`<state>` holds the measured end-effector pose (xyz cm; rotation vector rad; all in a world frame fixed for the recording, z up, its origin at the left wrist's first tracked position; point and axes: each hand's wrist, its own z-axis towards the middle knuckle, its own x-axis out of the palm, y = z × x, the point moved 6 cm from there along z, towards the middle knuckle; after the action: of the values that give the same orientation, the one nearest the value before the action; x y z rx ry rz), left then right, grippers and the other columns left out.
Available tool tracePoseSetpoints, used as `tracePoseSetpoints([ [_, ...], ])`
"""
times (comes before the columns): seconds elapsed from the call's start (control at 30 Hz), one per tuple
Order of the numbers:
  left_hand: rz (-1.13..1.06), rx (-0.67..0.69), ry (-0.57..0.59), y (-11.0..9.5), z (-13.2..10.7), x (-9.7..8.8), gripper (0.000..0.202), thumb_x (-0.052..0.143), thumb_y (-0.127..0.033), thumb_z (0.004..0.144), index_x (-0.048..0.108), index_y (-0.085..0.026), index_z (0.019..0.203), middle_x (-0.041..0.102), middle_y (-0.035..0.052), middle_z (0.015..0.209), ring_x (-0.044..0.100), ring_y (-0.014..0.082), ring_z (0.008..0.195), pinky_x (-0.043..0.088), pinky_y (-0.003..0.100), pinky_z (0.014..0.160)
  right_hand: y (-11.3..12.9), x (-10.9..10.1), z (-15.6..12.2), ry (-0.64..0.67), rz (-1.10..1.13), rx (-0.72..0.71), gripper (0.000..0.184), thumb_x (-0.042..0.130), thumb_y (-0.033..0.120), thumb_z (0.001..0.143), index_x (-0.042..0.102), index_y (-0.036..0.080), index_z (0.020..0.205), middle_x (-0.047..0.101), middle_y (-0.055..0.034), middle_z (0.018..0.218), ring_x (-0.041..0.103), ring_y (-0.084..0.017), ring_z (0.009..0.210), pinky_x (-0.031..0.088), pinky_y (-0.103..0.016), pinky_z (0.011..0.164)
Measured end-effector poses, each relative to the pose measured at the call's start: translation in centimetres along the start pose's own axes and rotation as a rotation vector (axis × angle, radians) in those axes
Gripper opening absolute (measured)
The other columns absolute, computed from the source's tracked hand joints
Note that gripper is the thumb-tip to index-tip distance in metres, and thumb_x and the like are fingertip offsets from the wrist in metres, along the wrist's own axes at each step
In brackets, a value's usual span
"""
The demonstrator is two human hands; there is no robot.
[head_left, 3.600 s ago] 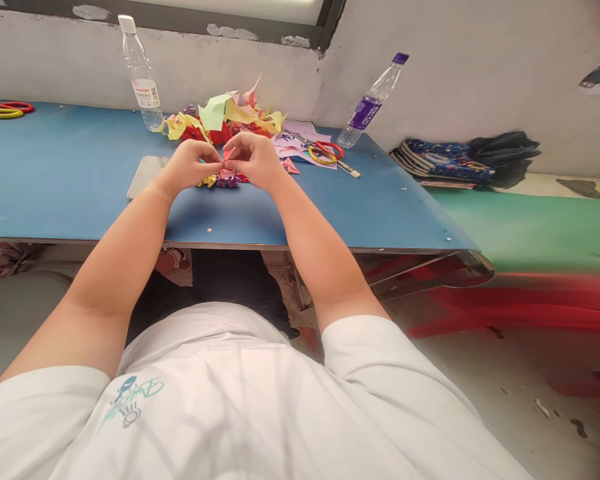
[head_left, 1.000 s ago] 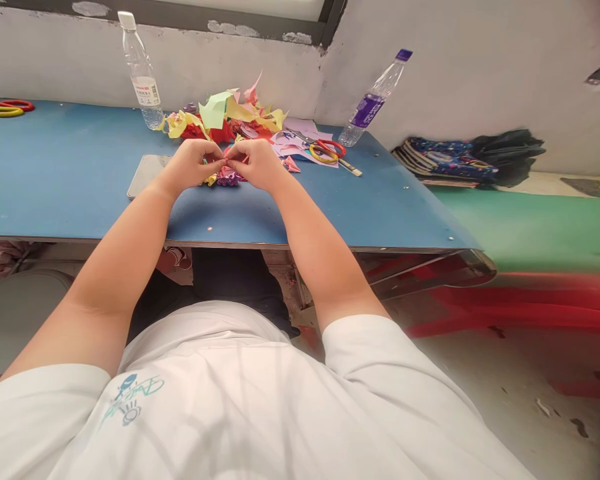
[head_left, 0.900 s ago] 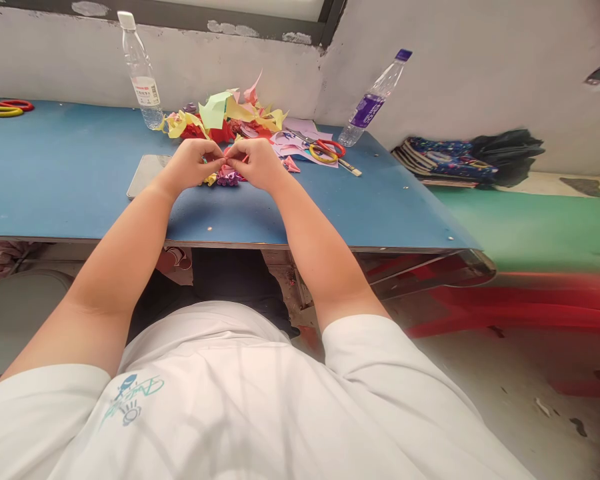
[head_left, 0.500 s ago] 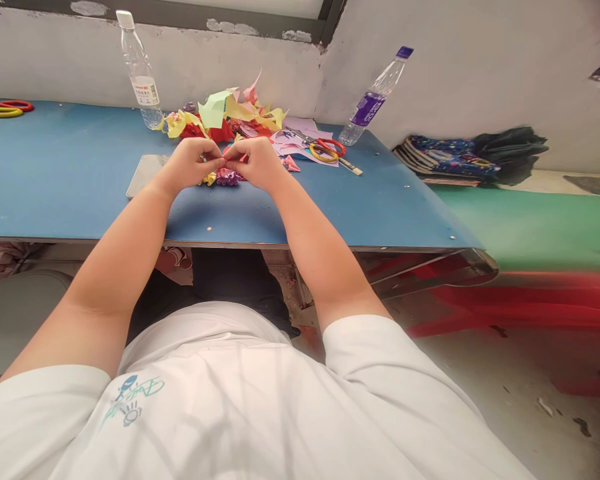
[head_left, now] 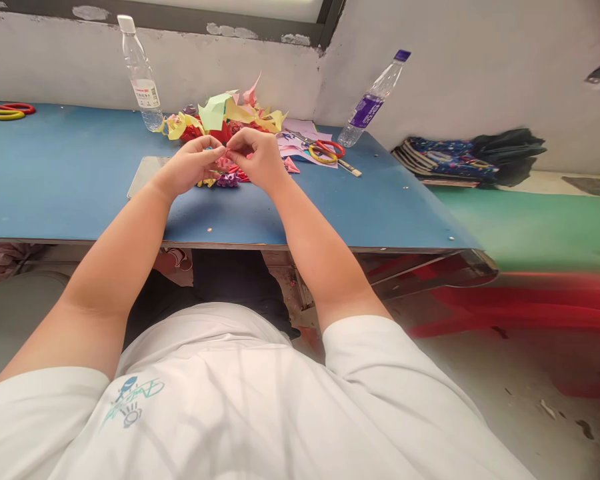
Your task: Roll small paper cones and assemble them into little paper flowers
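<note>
Above the blue table, my left hand (head_left: 186, 168) and my right hand (head_left: 261, 157) meet at the fingertips. Both pinch a small red piece of paper (head_left: 225, 153), mostly covered by the fingers. Under and behind them lie folded paper pieces, among them a purple one (head_left: 228, 180), a yellow one (head_left: 208, 182) and a pink one (head_left: 291, 165). A heap of crumpled coloured paper (head_left: 214, 112) in green, yellow, red and pink sits just beyond the hands. Partly behind my left forearm lies a flat grey-white object (head_left: 144, 175).
Red-and-yellow scissors (head_left: 326, 151) and a pen-like stick (head_left: 350, 168) rest on purple paper at right. Clear bottles stand at back left (head_left: 147, 100) and right (head_left: 367, 110). More scissors (head_left: 10, 111) lie far left. A folded cloth pile (head_left: 443, 160) is beyond the blue table (head_left: 60, 180).
My right hand has lifted and curled slightly, and the left fingers have spread a little under the thumb. The fingertips still meet at the red piece of paper.
</note>
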<state>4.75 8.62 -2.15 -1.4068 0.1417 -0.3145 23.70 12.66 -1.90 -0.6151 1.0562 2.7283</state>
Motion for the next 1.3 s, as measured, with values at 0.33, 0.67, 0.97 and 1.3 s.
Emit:
tracePoseSetpoints([
  [0.33, -0.218, -0.044, 0.045, 0.5, 0.3, 0.6, 0.027, 0.102, -0.029, 0.110, 0.078, -0.023, 0.102, 0.088, 0.0032, 0.109, 0.092, 0.0190, 0.107, 0.071, 0.035, 0.113, 0.6, -0.3, -0.1, -0.144, 0.039, -0.022, 0.049, 0.093, 0.075, 0.112, 0.087, 0.027, 0.112, 0.089, -0.0082, 0.110, 0.091, -0.034, 0.119, 0.077, -0.062, 0.125],
  [0.67, -0.188, -0.018, -0.023, 0.4, 0.4, -0.2, 0.027, 0.103, -0.020, 0.104, 0.078, -0.023, 0.094, 0.083, 0.0019, 0.100, 0.088, 0.0183, 0.101, 0.071, 0.039, 0.120, 0.6, 0.0, -0.4, -0.041, -0.064, -0.085, 0.031, 0.086, 0.058, 0.117, 0.089, 0.027, 0.118, 0.093, -0.0095, 0.122, 0.088, -0.032, 0.118, 0.077, -0.057, 0.120],
  [0.97, -0.182, -0.037, -0.008, 0.3, 0.3, -0.2, 0.022, 0.096, -0.019, 0.111, 0.083, -0.020, 0.093, 0.085, 0.0026, 0.100, 0.089, 0.0163, 0.099, 0.071, 0.036, 0.116, 0.7, 0.3, -0.3, -0.043, -0.012, -0.021, 0.040, 0.097, 0.065, 0.111, 0.080, 0.029, 0.112, 0.087, -0.0084, 0.115, 0.085, -0.033, 0.119, 0.078, -0.060, 0.121],
  [1.3, -0.103, -0.077, -0.033, -0.1, -0.1, -0.1, 0.025, 0.095, -0.019, 0.111, 0.080, -0.020, 0.092, 0.081, 0.0044, 0.099, 0.088, 0.0190, 0.098, 0.070, 0.040, 0.115, 1.2, 0.1, -0.3, 0.006, -0.082, -0.062, 0.029, 0.090, 0.051, 0.114, 0.078, 0.029, 0.099, 0.085, -0.0079, 0.109, 0.082, -0.033, 0.114, 0.076, -0.058, 0.118],
])
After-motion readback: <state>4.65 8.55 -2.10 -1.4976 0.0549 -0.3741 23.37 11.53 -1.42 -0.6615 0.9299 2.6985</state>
